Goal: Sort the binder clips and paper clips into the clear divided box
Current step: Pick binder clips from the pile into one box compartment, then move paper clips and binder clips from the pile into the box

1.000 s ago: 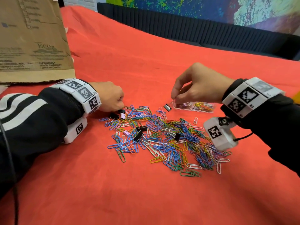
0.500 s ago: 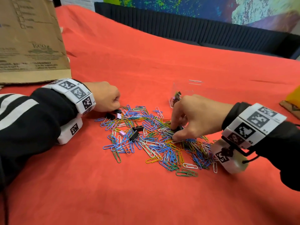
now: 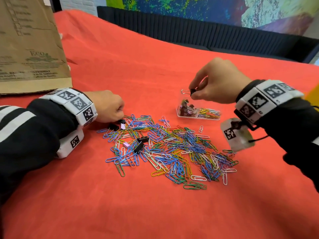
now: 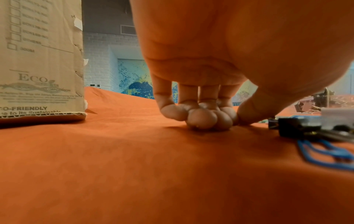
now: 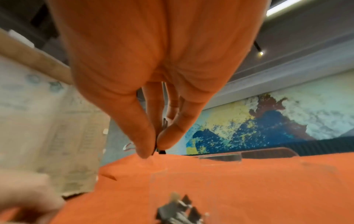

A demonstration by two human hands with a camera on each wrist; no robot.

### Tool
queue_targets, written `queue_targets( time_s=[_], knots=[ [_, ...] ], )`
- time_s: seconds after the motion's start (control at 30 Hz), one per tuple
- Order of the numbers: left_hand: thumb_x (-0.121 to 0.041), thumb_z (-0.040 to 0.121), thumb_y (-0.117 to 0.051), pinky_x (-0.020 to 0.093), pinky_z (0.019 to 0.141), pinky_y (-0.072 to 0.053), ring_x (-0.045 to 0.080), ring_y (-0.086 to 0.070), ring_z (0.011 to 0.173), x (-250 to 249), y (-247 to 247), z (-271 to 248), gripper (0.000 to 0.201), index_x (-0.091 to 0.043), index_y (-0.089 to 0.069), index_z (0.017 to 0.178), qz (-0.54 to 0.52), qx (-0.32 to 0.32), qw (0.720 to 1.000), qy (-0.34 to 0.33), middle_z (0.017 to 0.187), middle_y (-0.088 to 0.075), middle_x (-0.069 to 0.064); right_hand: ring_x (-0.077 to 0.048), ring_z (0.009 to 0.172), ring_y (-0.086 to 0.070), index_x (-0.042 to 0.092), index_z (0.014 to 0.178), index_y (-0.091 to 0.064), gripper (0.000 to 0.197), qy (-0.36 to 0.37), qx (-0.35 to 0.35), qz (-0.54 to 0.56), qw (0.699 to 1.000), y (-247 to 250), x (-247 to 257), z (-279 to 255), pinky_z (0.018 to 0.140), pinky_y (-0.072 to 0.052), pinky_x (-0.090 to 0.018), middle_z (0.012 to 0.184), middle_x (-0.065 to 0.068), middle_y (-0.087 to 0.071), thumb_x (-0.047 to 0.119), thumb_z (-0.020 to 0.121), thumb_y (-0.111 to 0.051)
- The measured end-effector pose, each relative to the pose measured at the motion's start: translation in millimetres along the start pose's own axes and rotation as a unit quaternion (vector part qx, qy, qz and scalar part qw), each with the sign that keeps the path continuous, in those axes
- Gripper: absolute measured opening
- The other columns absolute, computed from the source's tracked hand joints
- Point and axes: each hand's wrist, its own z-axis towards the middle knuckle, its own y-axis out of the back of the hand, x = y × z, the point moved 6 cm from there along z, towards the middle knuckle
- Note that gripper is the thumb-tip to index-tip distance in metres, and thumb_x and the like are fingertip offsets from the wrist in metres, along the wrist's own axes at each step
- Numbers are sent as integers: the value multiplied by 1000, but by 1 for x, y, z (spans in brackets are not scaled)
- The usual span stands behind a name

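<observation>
We see a big red surface with a brown cardboard box standing at its far left. A big pile of colored paper clips lies in the middle, with a few black binder clips mixed in. Behind the pile sits the clear box, binder clips in its left part and paper clips in its right part.

Our right hand hangs over the box, and its grip pinches one black binder clip between thumb and fingers. The right wrist view shows that pinch up close, but it is blurry.

Our left hand rests at the pile's left edge. Only the left wrist view shows its fingertips curled together, pressing the cloth, holding nothing we can see.
</observation>
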Motion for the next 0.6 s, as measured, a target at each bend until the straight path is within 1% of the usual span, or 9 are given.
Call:
queue_targets(
  time_s=[0.07,0.13,0.27,0.33,0.4,0.5,0.6],
  knots=[
    [-35,86,-47,31,70,-49,27,-51,71,0,0,0,26,-19,-47,65,-2,0,1000,2,63,-52,-2,-18,77,-68,19,91,-81,17,-14,-7,-33,999,-8,-4,10,80,-56,-28,65,8,-64,18,75,-79],
    [-35,86,-47,31,70,-48,27,-51,71,0,1,0,27,-19,-47,64,0,-1,1000,0,63,-52,-1,-20,81,-69,16,94,-80,18,-21,-5,-53,998,-16,-9,16,81,-57,-29,70,3,-66,15,77,-76],
    [-35,86,-46,30,69,-47,27,-51,71,0,1,-1,27,-18,-47,66,3,-4,1000,-8,67,-56,1,-23,88,-69,16,99,-79,22,-22,-13,-50,998,-23,-14,23,85,-56,-31,87,-3,-75,13,79,-71],
    [-35,87,-47,30,69,-46,26,-50,71,0,1,-1,27,-18,-47,66,3,-1,1000,-9,65,-54,-1,-23,89,-68,17,101,-78,24,-29,-21,-46,998,-22,-16,25,85,-56,-31,91,-5,-75,13,80,-69],
    [-35,88,-47,30,68,-45,25,-49,70,-1,2,-2,27,-18,-47,66,6,0,1000,-10,64,-53,-2,-23,91,-68,18,104,-77,26,-40,-29,-42,998,-20,-21,28,87,-57,-34,94,-7,-75,13,81,-67],
    [-35,88,-47,30,67,-44,25,-49,70,-1,2,-2,27,-18,-47,66,7,-2,1000,-9,65,-54,-1,-22,90,-68,20,102,-77,25,-51,-46,-30,997,-14,-28,29,88,-58,-36,93,-6,-74,13,80,-66],
    [-36,88,-47,28,65,-40,25,-49,70,0,2,-2,27,-18,-48,67,9,0,1000,-8,66,-55,-1,-19,78,-67,22,88,-79,19,-31,-76,-22,996,-2,-27,20,83,-57,-30,79,-1,-71,13,78,-66]
  ],
)
